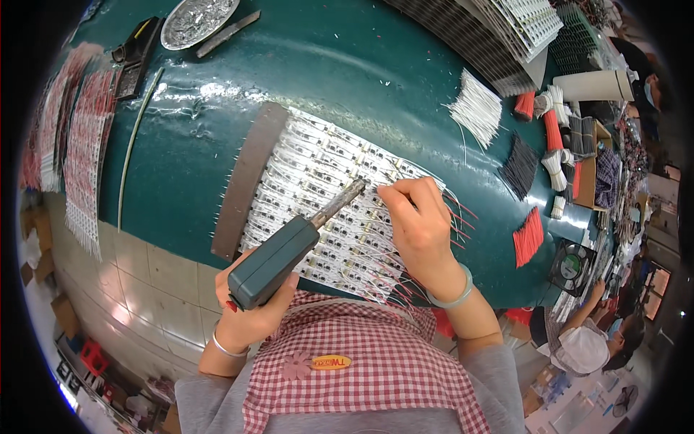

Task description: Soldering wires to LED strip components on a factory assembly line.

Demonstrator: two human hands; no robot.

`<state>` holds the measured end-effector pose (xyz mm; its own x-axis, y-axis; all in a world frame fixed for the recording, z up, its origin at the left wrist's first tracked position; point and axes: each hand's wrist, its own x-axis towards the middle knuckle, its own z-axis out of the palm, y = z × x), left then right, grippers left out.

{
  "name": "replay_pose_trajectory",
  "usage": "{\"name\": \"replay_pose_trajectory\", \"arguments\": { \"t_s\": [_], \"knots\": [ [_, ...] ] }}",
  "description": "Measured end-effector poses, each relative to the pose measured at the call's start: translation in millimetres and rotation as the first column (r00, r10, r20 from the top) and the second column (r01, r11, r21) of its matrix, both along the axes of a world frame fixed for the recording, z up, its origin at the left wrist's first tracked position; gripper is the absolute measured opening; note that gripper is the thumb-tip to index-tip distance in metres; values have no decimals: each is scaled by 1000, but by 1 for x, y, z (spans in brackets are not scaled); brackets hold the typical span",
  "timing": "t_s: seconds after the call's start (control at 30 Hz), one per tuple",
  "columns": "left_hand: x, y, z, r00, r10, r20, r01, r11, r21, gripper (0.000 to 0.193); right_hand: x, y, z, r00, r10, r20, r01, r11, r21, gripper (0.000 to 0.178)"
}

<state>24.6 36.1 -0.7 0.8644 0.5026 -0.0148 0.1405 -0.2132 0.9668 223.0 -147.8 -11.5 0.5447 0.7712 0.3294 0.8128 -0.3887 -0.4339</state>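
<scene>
My left hand is wrapped round the dark green body of a soldering gun. The gun's metal barrel slants up and to the right, its tip over a panel of small white circuit boards. Close beside that tip, my right hand pinches thumb and forefinger together above the panel; what lies between them is too small to make out. Thin red, white and dark wires stick out from the panel's right side, partly under my right hand. A brown bar lies along the panel's left edge.
White wires, black wires and red wires lie in bunches to the right. A metal dish and a dark stand sit far left. Wired panels hang over the left edge. A co-worker is at right.
</scene>
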Motion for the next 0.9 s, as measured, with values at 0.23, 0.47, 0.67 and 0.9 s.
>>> {"name": "replay_pose_trajectory", "arguments": {
  "t_s": [0.23, 0.47, 0.67, 0.9],
  "knots": [
    [7, 0, 1, 999, -39, 18, 38, 998, 45, 21, 0, 0, 1, 1000, -1, 9, 1, 1000, -10, 34],
    [9, -1, 2, 999, -53, -5, 53, 996, 69, 17, -1, 2, 0, 999, 2, 35, -2, 1000, -12, 34],
    [2, -3, -5, 999, -49, -12, 50, 995, 83, 21, -1, 1, 1, 999, -2, 50, 3, 1000, -22, 34],
    [0, -3, 0, 999, -42, -18, 44, 995, 89, 23, -1, 1, -1, 998, -7, 61, 8, 1000, -13, 34]
  ]
}}
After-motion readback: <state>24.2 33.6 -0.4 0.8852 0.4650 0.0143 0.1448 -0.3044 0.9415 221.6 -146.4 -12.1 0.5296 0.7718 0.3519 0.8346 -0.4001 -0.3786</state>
